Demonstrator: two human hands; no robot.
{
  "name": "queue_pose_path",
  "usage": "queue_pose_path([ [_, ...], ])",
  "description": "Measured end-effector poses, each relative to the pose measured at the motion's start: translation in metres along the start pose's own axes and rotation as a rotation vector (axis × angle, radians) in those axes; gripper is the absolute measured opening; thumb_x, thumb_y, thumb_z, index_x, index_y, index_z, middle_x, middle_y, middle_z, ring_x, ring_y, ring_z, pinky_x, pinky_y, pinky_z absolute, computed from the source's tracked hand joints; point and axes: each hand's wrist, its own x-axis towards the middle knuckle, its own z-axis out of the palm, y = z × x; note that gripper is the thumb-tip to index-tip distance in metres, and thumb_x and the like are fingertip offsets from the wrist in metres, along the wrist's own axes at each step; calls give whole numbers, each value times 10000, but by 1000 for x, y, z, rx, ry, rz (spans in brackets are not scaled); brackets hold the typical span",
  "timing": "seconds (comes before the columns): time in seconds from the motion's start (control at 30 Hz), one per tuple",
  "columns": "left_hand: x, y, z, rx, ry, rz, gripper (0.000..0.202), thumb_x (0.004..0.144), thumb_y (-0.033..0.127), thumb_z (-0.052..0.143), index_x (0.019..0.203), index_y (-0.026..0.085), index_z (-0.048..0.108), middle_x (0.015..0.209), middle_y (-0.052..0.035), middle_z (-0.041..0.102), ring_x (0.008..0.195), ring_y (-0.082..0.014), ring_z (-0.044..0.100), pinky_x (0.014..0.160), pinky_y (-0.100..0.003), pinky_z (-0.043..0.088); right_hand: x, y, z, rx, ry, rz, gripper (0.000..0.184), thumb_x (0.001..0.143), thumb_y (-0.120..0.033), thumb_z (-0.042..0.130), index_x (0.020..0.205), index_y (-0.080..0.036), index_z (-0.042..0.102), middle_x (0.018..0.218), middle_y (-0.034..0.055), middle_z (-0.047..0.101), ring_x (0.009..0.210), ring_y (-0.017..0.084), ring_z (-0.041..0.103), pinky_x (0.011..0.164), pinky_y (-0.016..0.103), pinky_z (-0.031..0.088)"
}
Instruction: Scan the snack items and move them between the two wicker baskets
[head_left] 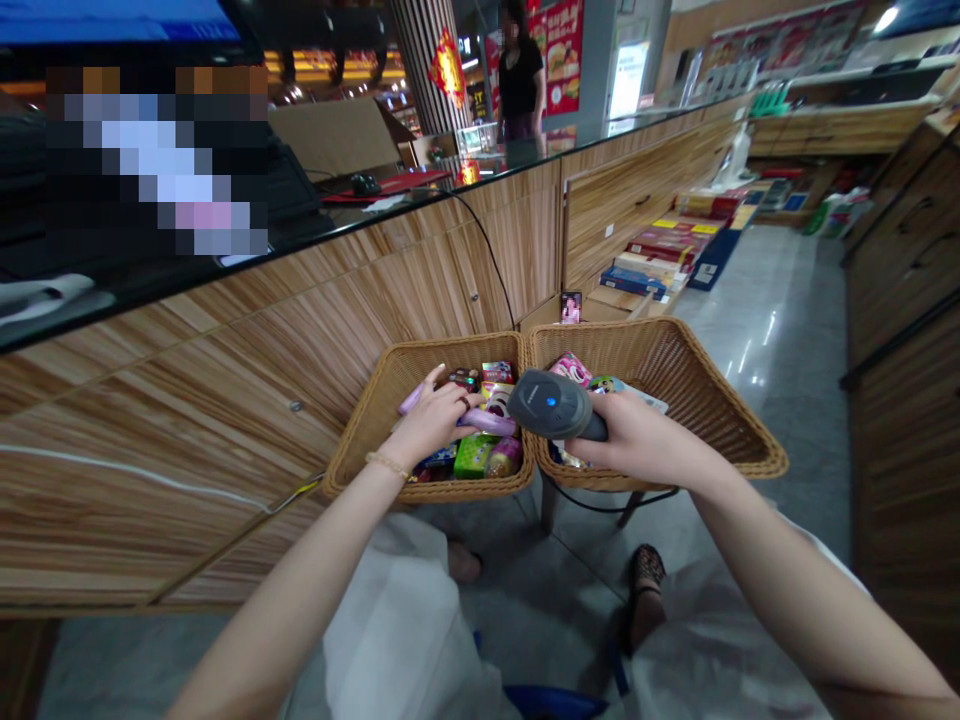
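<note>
Head cam: right hand's fingers are wrapped round a scanner; left's over a purple item in the left basket, can't tell if pinching. Looks like item-handling; next move probably wants a clean grip.

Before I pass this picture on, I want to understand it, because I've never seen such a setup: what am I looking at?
There is no machine here: you see a person's own left hand and right hand, both bare. The single picture comes from a camera worn on that person's head, looking forward and down. The left basket and the right basket, both woven, stand side by side near a wood-fronted counter. Both contain small colourful packages. The right hand holds a dark handheld scanner. The left hand is in the left basket, at a lilac item; whether it grips it, I cannot tell.
</note>
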Motion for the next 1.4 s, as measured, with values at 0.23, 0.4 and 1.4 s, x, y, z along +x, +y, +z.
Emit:
queue_pose_path([
  [0.23, 3, 5, -3, 2, 59, -15, 289, 961, 409, 672, 1192, 242, 723, 1013, -53, 737, 1024, -239, 685, 1266, -611, 222, 0, 2, 2, -5, 3, 0, 182, 829, -272, 634, 942, -151, 709, 754, 45, 704, 698, 216, 646, 666, 282, 438],
  [0.4, 2, 3, -1, 23, 133, -34, 295, 946, 409, 706, 1215, 290, 722, 1077, -44, 734, 1148, -255, 666, 1269, -653, 171, 1, 0, 4, -2, 0, -19, 190, 835, -265, 641, 966, -151, 718, 798, 53, 728, 718, 221, 666, 680, 285, 450],
  [1.4, 1, 6, -10, 19, 355, -221, 323, 884, 397, 769, 1201, 335, 747, 1532, -77, 545, 1506, -355, 363, 1243, -675, 223, 4, -5, 14, 32, -79, -36, 224, 860, -264, 649, 1033, -142, 722, 902, 97, 784, 816, 265, 716, 781, 339, 515],
])
